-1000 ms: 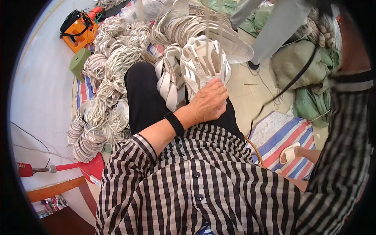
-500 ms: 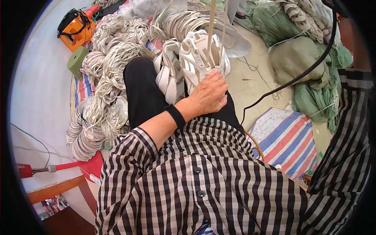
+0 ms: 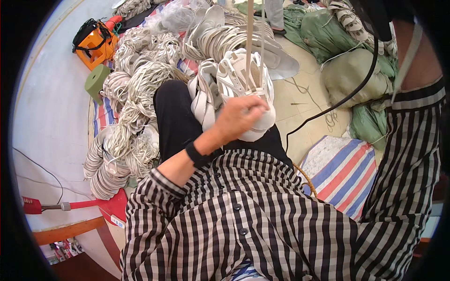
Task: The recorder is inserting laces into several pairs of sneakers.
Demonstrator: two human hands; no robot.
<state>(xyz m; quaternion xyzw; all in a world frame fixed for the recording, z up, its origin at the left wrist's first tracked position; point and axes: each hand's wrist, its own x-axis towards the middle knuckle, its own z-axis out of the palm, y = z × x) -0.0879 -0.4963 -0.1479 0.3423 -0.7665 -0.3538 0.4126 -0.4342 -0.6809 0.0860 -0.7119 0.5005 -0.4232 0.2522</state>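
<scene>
A white and beige sneaker upper point(image 3: 265, 119) rests over my lap, its rounded toe toward me. My left hand point(image 3: 239, 118) lies across the toe end with its fingers bent; motion blurs them, so their grip is unclear. Two long lace strands point(image 3: 249, 42) rise from the upper and leave the picture at the top. Beside it, to the left, another pale shoe piece point(image 3: 204, 96) leans near my knee. My right forearm is raised at the right edge, its hand out of the picture, with a pale strip point(image 3: 407, 61) hanging in front of it.
Bundles of pale laces point(image 3: 150, 79) and stacked shoe pieces point(image 3: 225, 40) cover the floor ahead and left. Green sacks point(image 3: 349, 79) stand at right, above a striped sheet point(image 3: 340, 173). A black cable point(image 3: 344, 100) curves past my right side. A person's foot point(image 3: 279, 32) shows at the back.
My left hand has shifted slightly left and down, uncovering the shoe's toe. My raised right forearm has come further into view, with a strip hanging beside it. The whole view has tilted slightly.
</scene>
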